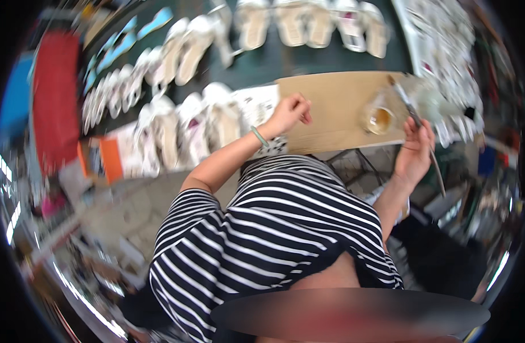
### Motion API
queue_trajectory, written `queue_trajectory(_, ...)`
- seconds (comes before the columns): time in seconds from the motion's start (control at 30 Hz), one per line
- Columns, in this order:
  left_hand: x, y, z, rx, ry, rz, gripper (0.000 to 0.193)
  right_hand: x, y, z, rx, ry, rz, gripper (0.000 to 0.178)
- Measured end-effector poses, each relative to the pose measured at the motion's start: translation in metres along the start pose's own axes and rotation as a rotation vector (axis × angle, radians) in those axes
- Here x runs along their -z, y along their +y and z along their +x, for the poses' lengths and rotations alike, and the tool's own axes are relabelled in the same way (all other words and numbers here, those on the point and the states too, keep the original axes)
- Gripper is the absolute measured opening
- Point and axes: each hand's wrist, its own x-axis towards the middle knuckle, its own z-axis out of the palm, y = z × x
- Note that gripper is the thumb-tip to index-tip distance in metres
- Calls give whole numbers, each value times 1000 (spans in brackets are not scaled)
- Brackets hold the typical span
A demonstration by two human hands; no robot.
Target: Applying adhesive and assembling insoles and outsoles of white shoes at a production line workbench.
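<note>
My right hand [415,150] holds a long thin brush [408,106] by its handle. The bristle end points away from me, above the cardboard sheet [325,108], and the handle's tail slants down past my palm. To the left of this hand stands a clear glass jar [379,119] of amber liquid, on the cardboard. My left hand [291,113], below a pale green bangle, is over the cardboard's left edge with its fingers curled in; nothing shows in them. Pairs of white sandals [219,111] sit to its left on a white, dark-spotted sheet [256,103].
More white sandals [254,26] line the dark green table [222,68], with light blue strips [153,23] at far left. An orange box [102,159] is at the left end. A heap of white pieces [442,46] fills the right side, near a pale container [440,103].
</note>
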Motion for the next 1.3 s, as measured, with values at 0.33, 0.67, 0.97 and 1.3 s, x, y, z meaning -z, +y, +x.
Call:
queue_trajectory(0.33, 119, -12, -234, -135, 1069, 200, 34, -88, 30, 6, -21, -476, -159, 49)
queue_trajectory(0.67, 197, -83, -330, -158, 990, -400, 44, -184, 88, -50, -147, -1071, -929, 26)
queue_trajectory(0.97, 218, -102, -267, -287, 795, -467, 64, -183, 112, -74, -212, -1141, -998, 23)
queue_trajectory(1.3, 214, -97, -241, -300, 599, -608, 82, -151, 88, -83, -300, -1037, -1053, 34)
